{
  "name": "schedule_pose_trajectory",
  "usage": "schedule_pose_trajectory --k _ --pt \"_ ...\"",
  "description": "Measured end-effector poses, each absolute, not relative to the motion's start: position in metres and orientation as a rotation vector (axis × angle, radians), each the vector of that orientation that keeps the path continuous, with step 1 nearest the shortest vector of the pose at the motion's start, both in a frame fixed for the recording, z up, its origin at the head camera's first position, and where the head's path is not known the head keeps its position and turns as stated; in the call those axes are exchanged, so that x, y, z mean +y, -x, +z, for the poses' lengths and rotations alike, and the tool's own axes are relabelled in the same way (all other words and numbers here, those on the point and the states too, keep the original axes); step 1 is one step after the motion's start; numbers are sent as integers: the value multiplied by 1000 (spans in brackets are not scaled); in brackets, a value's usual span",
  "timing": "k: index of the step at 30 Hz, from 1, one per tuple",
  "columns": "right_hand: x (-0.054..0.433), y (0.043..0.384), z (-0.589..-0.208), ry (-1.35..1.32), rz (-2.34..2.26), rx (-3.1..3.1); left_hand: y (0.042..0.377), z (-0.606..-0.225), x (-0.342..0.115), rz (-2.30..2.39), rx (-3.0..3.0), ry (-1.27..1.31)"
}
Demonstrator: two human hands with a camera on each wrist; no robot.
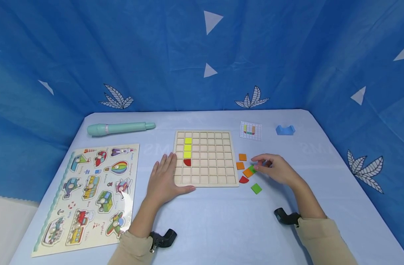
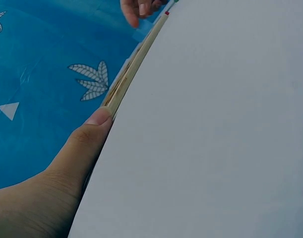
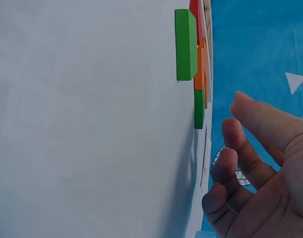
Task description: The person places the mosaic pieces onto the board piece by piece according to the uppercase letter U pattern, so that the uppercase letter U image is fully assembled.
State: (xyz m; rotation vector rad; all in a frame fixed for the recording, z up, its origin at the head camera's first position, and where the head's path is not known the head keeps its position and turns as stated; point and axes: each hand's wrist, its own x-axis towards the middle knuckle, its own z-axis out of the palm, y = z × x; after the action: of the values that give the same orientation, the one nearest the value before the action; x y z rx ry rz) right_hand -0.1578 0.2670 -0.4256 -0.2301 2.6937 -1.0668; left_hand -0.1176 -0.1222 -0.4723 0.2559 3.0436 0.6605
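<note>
My left hand (image 1: pixel 162 182) rests at the left edge of a wooden grid board (image 1: pixel 210 171), fingers spread and thumb along its front edge. In the left wrist view the thumb (image 2: pixel 87 136) presses the board's rim. Three yellow square tiles (image 1: pixel 187 147) form a column on the board, with a red quarter-round tile (image 1: pixel 187 162) just below them. Over the loose tiles right of the board hovers my right hand (image 1: pixel 274 167), its fingers loosely bent and holding nothing. Closest to its fingertips is a green tile (image 1: pixel 252 169) next to an orange tile (image 1: pixel 248 172).
Two more orange tiles (image 1: pixel 242 157), another red quarter-round (image 1: pixel 243 179) and a second green tile (image 1: pixel 256 188) lie nearby. Behind are a pattern card (image 1: pixel 250 131) and a blue holder (image 1: pixel 285 130). A vehicle puzzle board (image 1: pixel 89 202) and a teal microphone-shaped object (image 1: pixel 120 128) lie left.
</note>
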Motion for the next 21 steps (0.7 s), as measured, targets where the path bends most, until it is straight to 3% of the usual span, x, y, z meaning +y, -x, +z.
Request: schedule_pose_trajectory --k 21 --pt "269 159 -432 245 -1040 2652 118 -473 -123 672 3043 -259"
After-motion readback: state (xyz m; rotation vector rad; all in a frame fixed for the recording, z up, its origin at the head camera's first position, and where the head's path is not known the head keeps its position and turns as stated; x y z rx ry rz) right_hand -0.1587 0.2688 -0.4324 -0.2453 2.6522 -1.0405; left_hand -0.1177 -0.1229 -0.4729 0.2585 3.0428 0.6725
